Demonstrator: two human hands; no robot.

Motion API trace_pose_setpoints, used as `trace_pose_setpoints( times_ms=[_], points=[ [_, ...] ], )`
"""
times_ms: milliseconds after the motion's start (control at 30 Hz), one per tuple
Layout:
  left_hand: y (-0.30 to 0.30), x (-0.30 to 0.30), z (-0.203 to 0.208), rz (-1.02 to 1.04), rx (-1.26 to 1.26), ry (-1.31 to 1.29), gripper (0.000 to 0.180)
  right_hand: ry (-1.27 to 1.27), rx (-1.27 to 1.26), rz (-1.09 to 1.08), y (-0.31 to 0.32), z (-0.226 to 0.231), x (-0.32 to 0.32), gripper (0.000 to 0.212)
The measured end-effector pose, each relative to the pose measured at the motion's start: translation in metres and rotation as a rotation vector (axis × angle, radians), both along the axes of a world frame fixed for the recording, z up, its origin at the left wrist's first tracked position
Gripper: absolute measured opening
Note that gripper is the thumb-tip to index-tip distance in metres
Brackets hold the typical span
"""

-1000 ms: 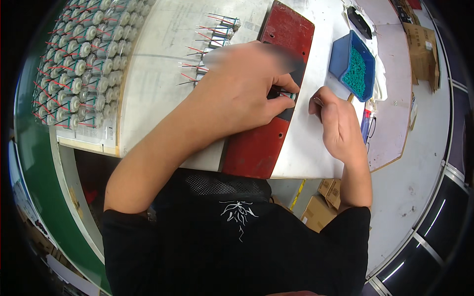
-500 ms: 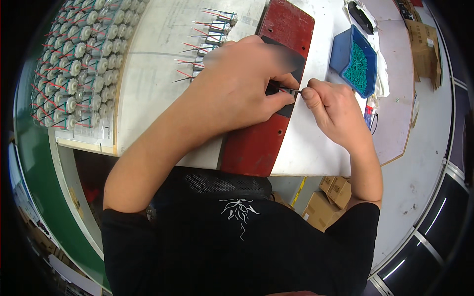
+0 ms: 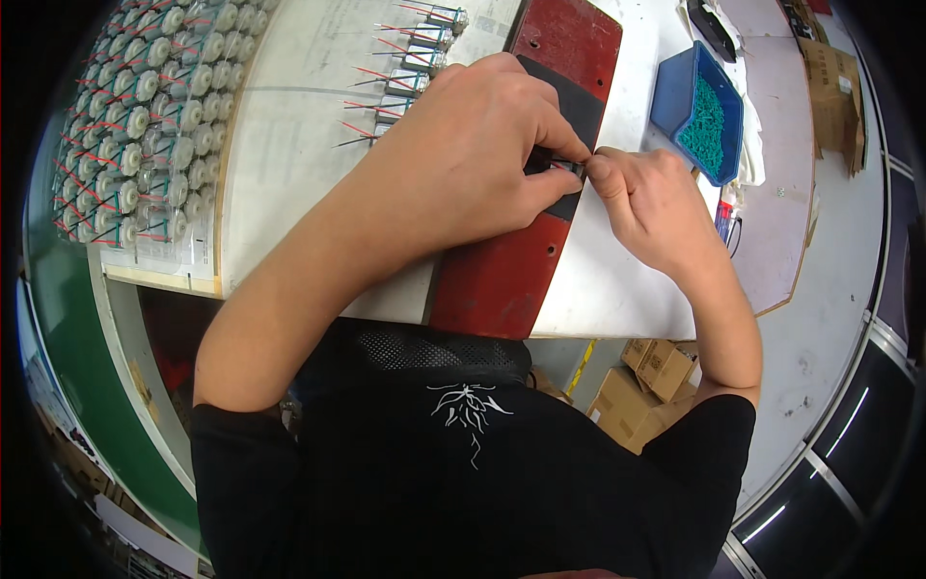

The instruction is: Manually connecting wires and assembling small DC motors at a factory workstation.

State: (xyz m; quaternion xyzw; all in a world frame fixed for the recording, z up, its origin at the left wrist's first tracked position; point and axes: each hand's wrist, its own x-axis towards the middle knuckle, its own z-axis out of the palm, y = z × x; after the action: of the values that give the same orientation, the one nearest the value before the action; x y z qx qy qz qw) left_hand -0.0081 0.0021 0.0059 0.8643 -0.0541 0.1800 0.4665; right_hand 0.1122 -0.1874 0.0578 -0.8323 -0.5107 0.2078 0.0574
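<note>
My left hand [image 3: 482, 145] rests over a black pad [image 3: 567, 101] on a long red board [image 3: 502, 285]. Its thumb and forefinger are closed round a small wired part, mostly hidden, with a bit of red and bare metal showing. Against those fingertips, my right hand [image 3: 656, 207] is curled, thumb pressed to forefinger on a thin metal tool almost wholly covered by the fingers. Beyond my left wrist lies a row of several small metal motors [image 3: 422, 58] with red, black and green wires.
At far left, clear trays hold many motors with white wheels and wires [image 3: 135, 121]. A blue bin [image 3: 670, 92] of small green pieces [image 3: 707, 125] stands right of the board. Behind it lies a black object [image 3: 712, 31]. Cardboard boxes [image 3: 627, 405] sit below the table edge.
My right hand has moved slightly up and in, so its fingertips now meet the left ones. The thin metal shaft seen between the hands before is now nearly hidden.
</note>
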Motion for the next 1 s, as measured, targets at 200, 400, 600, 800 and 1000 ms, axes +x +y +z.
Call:
trace_pose_setpoints(
  times_ms=[200,400,600,800,1000],
  points=[
    [0.0003,0.0013,-0.0005,0.002,0.012,-0.002,0.017,-0.063,0.000,0.016,0.0033,0.0021,-0.0017,0.047],
    [0.0000,0.0030,0.0019,-0.004,0.024,0.012,0.018,-0.089,-0.098,0.027,0.0053,0.0049,-0.0003,0.051],
    [0.0008,0.0024,-0.0002,-0.007,0.036,-0.028,0.017,-0.041,-0.132,-0.003,0.0068,0.0060,-0.0002,0.056],
    [-0.0011,0.0001,-0.0051,0.000,0.055,-0.066,0.017,0.172,-0.127,-0.021,0.0034,0.0092,0.0001,0.060],
    [-0.0008,0.0017,-0.0003,-0.015,0.075,-0.057,0.017,-0.011,-0.101,0.004,0.0011,0.0035,-0.0058,0.061]
  ],
)
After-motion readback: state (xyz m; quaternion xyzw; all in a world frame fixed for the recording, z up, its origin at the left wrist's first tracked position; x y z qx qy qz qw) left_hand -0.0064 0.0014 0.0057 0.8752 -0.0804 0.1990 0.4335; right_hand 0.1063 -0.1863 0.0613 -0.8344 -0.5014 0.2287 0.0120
